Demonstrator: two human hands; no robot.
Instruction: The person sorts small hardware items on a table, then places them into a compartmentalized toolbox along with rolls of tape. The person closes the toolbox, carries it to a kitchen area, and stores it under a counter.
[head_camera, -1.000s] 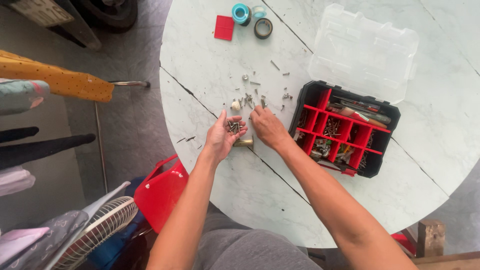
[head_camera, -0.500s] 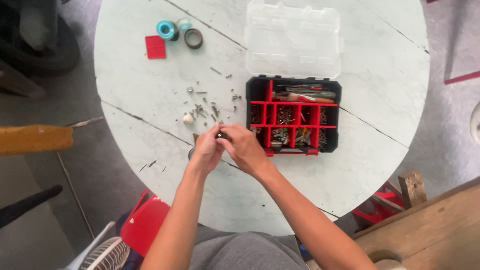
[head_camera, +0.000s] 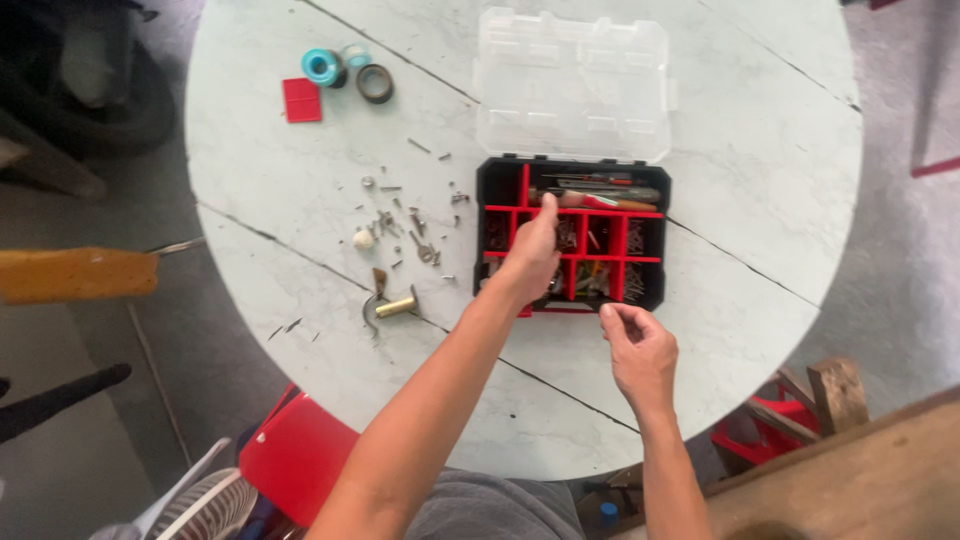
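Left hand: we are reaching our left hand (head_camera: 533, 252) across into the red-and-black organizer box (head_camera: 572, 236), fingers curled down over the left-hand compartments; whether the grip is pinching screws or lying spread we cannot tell, since the back of the hand is hiding the fingertips.
Right hand: our right hand (head_camera: 636, 350) is hovering just near of the box's near edge, thumb and fingertips pressed together, though anything pinched there is too small for us to make out.
Box: it is sitting on the round marble worktop (head_camera: 760, 160), its clear lid (head_camera: 572, 85) lying open on the far side.
Loose hardware: screws and nails (head_camera: 405, 215) are lying scattered left of the box, with a brass fitting (head_camera: 394, 305) nearer us.
Far left: a red square piece (head_camera: 301, 100) and tape rolls (head_camera: 348, 72) are lying there.
Risk, mixing: we are judging that screws released blind under the hand could be landing in the wrong compartment.
Risk, spill: the forearm crossing low over the box rim could be nudging it and jumbling the sorted parts.
Risk, loss: small pieces slipping from either hand could be rolling off the worktop edge.
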